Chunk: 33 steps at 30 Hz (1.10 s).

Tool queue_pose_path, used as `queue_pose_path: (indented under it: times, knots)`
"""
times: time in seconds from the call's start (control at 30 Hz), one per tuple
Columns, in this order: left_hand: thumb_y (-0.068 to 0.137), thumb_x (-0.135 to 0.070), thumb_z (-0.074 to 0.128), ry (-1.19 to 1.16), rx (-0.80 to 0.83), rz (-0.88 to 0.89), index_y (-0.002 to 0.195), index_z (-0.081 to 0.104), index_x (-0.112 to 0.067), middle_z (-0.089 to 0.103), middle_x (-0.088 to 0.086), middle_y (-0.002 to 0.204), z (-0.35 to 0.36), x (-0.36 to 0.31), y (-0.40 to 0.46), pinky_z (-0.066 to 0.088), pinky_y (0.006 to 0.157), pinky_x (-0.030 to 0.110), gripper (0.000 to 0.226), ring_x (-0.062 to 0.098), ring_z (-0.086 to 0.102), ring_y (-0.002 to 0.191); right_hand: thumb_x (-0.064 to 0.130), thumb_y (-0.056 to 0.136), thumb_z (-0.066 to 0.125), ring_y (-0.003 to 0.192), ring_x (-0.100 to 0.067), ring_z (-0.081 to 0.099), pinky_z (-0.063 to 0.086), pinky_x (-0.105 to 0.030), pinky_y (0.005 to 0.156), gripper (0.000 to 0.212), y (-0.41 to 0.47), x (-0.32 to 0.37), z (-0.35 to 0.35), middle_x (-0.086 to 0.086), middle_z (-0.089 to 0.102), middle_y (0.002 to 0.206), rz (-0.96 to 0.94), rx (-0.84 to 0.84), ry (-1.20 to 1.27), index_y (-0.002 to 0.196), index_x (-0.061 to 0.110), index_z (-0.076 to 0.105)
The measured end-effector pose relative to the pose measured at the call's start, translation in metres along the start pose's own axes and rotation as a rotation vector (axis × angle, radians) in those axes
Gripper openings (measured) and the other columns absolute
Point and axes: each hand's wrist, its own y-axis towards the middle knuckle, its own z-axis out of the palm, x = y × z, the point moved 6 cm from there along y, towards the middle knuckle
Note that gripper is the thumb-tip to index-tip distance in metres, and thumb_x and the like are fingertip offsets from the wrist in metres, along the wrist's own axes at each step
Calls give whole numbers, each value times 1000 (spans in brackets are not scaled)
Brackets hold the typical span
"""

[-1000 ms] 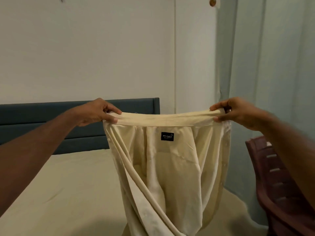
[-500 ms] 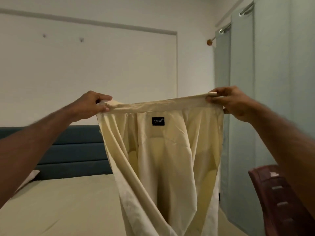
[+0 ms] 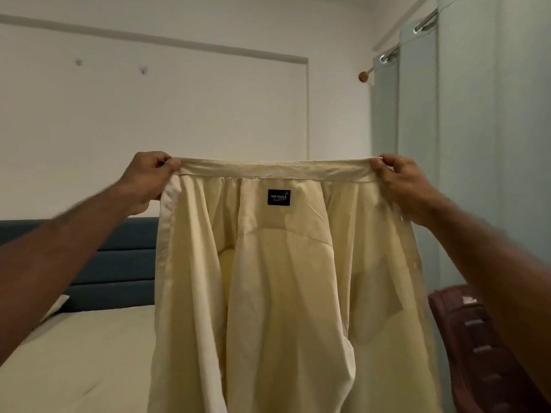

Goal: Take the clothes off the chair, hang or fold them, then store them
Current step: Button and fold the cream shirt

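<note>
Both hands are holding up a cream shirt in the middle of the frame. Left hand is pinching the left end of the collar, right hand is pinching the right end, w/ the collar pulled straight between them. A black label is showing just under the collar. Shirt is hanging down in front of the bed, lower left. Dark red chair is sitting at lower right.
</note>
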Motion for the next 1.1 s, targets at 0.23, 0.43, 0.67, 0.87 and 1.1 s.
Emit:
queue_pose_path:
  times: [0.23, 0.43, 0.67, 0.87, 1.1]
  knots:
    - [97, -33, 63, 14, 545, -91, 96, 69, 1, 65, 14, 83, -29, 24, -32, 53, 58, 28, 35, 20, 60, 67, 35, 91, 68, 77, -15, 70, 60, -26, 65, 31, -36, -11, -17, -9, 76, 97, 238, 408, 167, 108, 10, 77]
    - [92, -27, 71, 305, 478, -192, 96, 76, -5, 75, 13, 97, -14, 57, -21, 54, 72, 29, 23, 20, 66, 82, 27, 96, 68, 69, -17, 69, 57, -26, 64, 23, -39, -49, 34, -9, 76, 83, 387, 441, -184, 90, 7, 77]
    - [91, -20, 61, 409, -300, 242, 84, 74, -12, 73, 10, 78, 93, 90, -117, 53, 69, 39, 18, 31, 67, 74, 32, 105, 49, 69, -15, 50, 31, -30, 66, 25, -136, -71, 124, 3, 56, 75, 149, -376, -95, 87, 16, 56]
    - [94, -30, 60, 251, 47, -69, 92, 77, -18, 72, -4, 81, 213, 219, -396, 55, 66, 39, 21, 16, 67, 72, 30, 100, 61, 61, -12, 54, 41, -25, 59, 28, -402, -168, 224, 7, 62, 68, 520, -20, 84, 74, 21, 54]
    - [96, -13, 68, 34, 38, -480, 110, 77, -20, 72, -20, 97, 227, 250, -532, 56, 80, 19, 19, -7, 68, 92, 3, 101, 56, 67, -31, 64, 55, -36, 65, 29, -520, -201, 208, -16, 66, 72, 884, 169, 373, 120, 24, 61]
